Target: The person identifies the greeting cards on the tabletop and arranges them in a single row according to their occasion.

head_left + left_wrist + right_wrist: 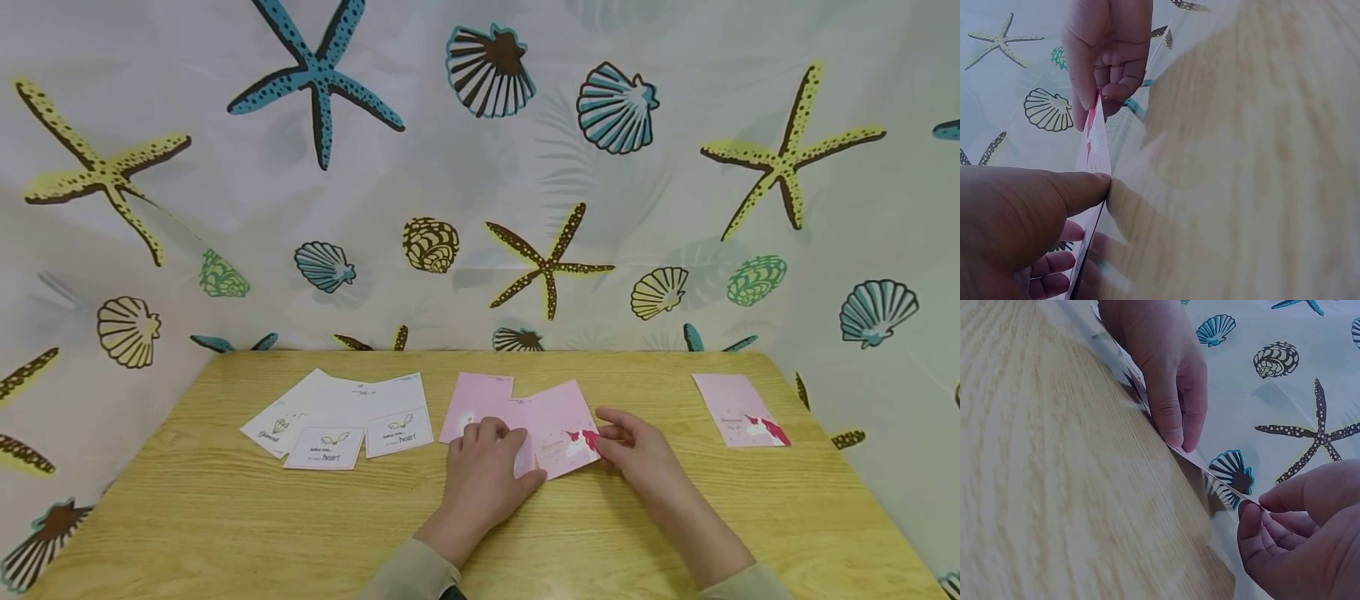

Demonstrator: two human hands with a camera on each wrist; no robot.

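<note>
A pink card with a white and red unicorn [558,417] lies in the middle of the table, overlapping another pink card [483,392] on its left. My left hand [487,471] rests over the overlap, its thumb touching the unicorn card near the lower edge and its fingers on the cards. At the right edge, my right hand [637,446] pinches the unicorn card between thumb and fingers. In the right wrist view, the thin edge of the card [1200,464] runs between the two hands. Part of the left-hand pink card is hidden under my left hand.
A group of overlapping white cards [360,404] with gold and grey print lies at the left. Another pink unicorn card [727,396] lies alone at the right. A curtain [465,167] with starfish and shells surrounds the back and sides of the wooden table [300,533].
</note>
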